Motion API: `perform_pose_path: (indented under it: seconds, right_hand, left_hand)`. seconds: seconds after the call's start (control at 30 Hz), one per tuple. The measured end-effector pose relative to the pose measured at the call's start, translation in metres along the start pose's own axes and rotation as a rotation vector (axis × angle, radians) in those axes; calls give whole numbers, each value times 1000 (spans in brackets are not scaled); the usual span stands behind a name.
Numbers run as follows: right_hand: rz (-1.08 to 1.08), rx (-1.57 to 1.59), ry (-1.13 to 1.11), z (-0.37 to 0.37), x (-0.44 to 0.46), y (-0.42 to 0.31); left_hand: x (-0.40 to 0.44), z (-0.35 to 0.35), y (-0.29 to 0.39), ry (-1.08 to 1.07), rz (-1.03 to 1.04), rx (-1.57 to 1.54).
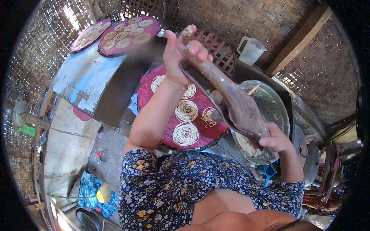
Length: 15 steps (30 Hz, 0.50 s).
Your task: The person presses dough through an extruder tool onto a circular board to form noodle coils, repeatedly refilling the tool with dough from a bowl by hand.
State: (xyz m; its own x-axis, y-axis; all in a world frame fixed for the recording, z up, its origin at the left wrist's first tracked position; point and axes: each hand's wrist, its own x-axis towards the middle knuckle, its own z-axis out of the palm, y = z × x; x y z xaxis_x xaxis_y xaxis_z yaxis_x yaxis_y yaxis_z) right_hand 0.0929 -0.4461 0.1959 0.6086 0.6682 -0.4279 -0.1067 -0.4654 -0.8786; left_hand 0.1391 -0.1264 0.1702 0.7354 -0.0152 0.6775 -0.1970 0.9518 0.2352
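Observation:
A long dark wooden press point(235, 96) slants across the middle of the view, above a round pink tray point(154, 104). My left hand point(179, 57) is wrapped round its upper end. At the lower right end, my right hand point(276, 138) grips the press. A short cylinder on the underside sits over a loose, partly formed noodle coil point(209, 116). Finished coils lie beside it on the tray, among them a white coil point(185, 134) near the front edge and a yellowish coil point(186, 111) behind it.
A large metal basin point(283, 111) with pale dough and a stick stands at the right, a blue dipper point(266, 171) below it. A clear plastic jug point(251, 51) is at the back right. Two pink trays of coils, one nearer point(129, 35), rest on a blue-white surface point(88, 75) at the back left.

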Motion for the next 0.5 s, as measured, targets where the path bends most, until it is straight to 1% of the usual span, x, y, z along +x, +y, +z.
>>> perform_pose_path:
  seconds: [0.1, 0.2, 0.27, 0.3, 0.37, 0.4, 0.43, 0.5]
  right_hand:
    - [-27, -87, 52, -12, -17, 3]
    - [-73, -161, 131, -9, -19, -13]
    - [-127, -189, 188, -5, -14, -23]
    - [-156, -230, 192, -4, -10, -27]
    - [-110, -206, 174, -3, -6, -22]
    - [-88, -192, 163, -2, -3, -18]
    - [-136, -176, 146, 1, -2, -17]
    - [-133, -166, 134, 4, -4, -14]
  left_hand:
    - [-7, 6, -14, 96, -32, -81]
    - [0, 6, -13, 48, -19, -76]
    - [10, 8, -4, -24, -2, -85]
    - [14, 10, 3, -58, 4, -77]
    - [18, 17, 12, -105, 23, -58]
    - [17, 20, 17, -107, 8, -53]
    - [14, 23, 19, -96, -7, -58]
    - [5, 28, 17, -55, -13, -31]
